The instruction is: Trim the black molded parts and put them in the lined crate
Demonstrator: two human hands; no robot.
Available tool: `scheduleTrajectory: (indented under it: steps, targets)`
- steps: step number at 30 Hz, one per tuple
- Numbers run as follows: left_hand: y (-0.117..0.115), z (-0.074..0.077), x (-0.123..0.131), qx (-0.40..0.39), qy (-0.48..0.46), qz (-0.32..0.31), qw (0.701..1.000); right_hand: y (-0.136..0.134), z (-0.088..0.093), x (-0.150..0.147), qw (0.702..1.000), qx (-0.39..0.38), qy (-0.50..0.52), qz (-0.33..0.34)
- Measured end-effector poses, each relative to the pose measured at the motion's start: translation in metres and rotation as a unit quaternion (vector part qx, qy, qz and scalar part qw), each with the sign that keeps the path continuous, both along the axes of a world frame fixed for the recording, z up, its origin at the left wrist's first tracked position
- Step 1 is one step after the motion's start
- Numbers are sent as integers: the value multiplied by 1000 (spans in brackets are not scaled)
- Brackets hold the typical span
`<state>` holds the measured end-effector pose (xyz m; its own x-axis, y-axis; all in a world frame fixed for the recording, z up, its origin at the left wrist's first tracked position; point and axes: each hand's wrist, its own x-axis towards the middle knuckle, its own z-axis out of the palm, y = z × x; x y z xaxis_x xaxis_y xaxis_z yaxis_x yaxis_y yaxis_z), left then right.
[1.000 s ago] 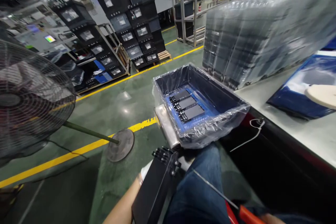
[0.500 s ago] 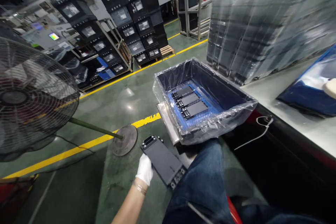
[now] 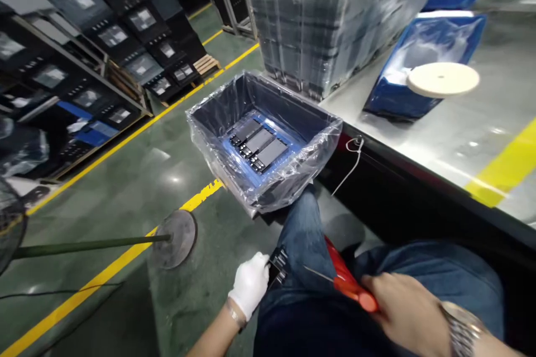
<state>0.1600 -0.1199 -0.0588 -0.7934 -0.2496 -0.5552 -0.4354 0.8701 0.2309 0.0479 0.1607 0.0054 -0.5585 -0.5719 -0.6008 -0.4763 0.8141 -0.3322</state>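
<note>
My white-gloved left hand is closed on the dark plastic part. The part is seen nearly end-on beside my left leg, and the hand hides some of it. My bare right hand grips a red tool with an orange end; a thin metal piece points from it toward the part, with a gap between them. In front stands a dark bin lined with clear plastic film. Three flat grey plastic parts lie side by side in it on blue packing.
A fan's round base and pole stand on the floor at left. A black-edged bench runs along the right, carrying a blue box with a cream disc. Stacked black crates and wrapped crates stand behind.
My left hand has moved right and turned the part from face-up to nearly end-on. My right hand has come into view with the red tool. The view has swung right.
</note>
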Motion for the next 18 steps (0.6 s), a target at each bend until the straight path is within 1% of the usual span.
scheduleTrajectory:
  steps: [2,4,8,11,14,16,18]
  targets:
    - [-1,0,2,-11,-8,-7,1000,-18,-2,-6,1000,15,0,8]
    - [1,0,5,-18,-17,-11,1000,-32,-7,-9,1000,14,-9,12]
    - [6,2,6,-36,-38,-22,998,-45,-19,-10,1000,12,-10,20]
    - [8,6,2,-44,-57,-26,997,-48,-26,-11,1000,15,-7,13]
    - [8,8,-1,-39,-67,-26,997,-44,-35,-9,1000,8,-4,-3]
    - [9,7,0,-37,-63,-15,997,-38,-38,-5,1000,-11,6,-14]
    - [12,2,4,-27,-61,-2,998,-29,-38,-1,998,-52,30,-32]
